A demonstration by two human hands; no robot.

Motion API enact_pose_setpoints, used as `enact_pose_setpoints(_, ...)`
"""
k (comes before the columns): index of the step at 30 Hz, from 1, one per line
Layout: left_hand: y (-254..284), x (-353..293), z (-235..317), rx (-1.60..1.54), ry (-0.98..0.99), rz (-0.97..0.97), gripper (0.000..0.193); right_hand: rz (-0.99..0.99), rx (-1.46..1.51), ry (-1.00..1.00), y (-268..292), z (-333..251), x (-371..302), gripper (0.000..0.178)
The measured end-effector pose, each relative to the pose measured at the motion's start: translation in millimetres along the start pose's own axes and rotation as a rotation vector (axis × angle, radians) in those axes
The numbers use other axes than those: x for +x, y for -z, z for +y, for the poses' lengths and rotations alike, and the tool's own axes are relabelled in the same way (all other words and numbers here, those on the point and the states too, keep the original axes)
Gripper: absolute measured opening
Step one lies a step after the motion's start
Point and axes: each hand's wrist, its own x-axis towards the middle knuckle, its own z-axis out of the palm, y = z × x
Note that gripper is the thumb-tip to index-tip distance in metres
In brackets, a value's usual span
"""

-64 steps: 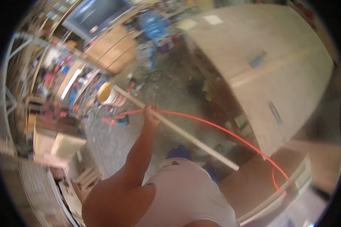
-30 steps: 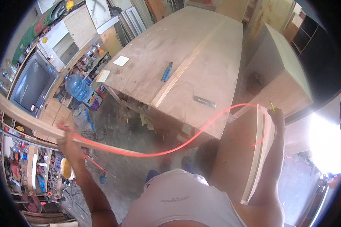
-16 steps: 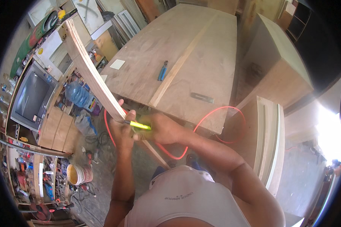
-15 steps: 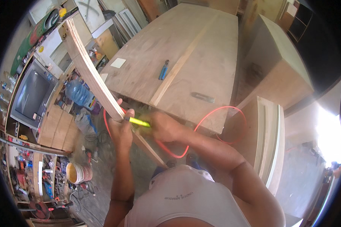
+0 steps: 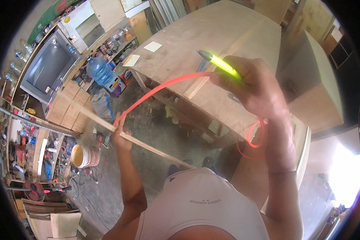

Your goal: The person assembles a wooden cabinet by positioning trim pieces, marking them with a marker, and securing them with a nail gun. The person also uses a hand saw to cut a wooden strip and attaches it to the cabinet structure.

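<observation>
My left hand point(image 5: 122, 138) is closed around a long, thin wooden strip point(image 5: 152, 150), which slants across in front of me from the left toward my feet. One end of a thin orange-red tube point(image 5: 162, 87) reaches the fingers of that same hand. Raised over the bench, my right hand point(image 5: 252, 86) is closed on a bright yellow-green pen-shaped tool point(image 5: 225, 66) with a dark pointed tip aimed up and left. The tube arcs across to my right hand too, then hangs in a loop below the wrist. How the tube and tool meet, if they do, is hidden by the fingers.
A large wooden workbench point(image 5: 172, 60) stands ahead, with pale square pieces point(image 5: 152, 47) at its left edge. To the right is a box-like wooden cabinet point(image 5: 314, 88). A blue water jug point(image 5: 102, 70), a bucket point(image 5: 84, 156) and a television point(image 5: 52, 60) are on the left.
My right hand has moved from beside my left up and right over the bench with the yellow-green tool. The wooden strip has swung down to the left, and the tube now stretches between my hands.
</observation>
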Motion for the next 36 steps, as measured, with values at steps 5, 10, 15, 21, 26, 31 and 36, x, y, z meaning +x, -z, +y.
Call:
enact_pose_setpoints(5, 72, -19, -19, -0.208, -0.003, 0.198, 0.074, 0.075, -0.122, 0.007, 23, -8, -11, 0.03)
enact_pose_setpoints(10, 135, -32, -24, -0.327, 0.092, 0.385, 0.064, 0.237, -0.222, -0.101, 61, 4, -45, 0.028)
enact_pose_setpoints(15, 115, -22, -44, -0.113, 0.173, 0.972, 0.052, 0.313, -0.556, -0.333, 121, 33, -126, 0.029)
enact_pose_setpoints(21, 133, -20, -21, -0.041, 0.222, 0.6, 0.042, 0.294, -0.2, -0.718, 135, 92, -213, 0.029)
enact_pose_setpoints(26, 11, 10, 32, -0.061, 0.181, 0.276, 0.037, 0.274, 0.015, -0.878, 112, 162, -313, 0.03)
enact_pose_setpoints(31, -117, 43, 86, -0.176, 0.213, -0.363, 0.052, 0.195, -0.03, -0.983, 45, 163, -276, 0.031)
enact_pose_setpoints(36, -256, 43, 108, -0.092, 0.229, -0.78, 0.065, 0.1, 0.483, -0.751, -40, 189, -194, 0.034)
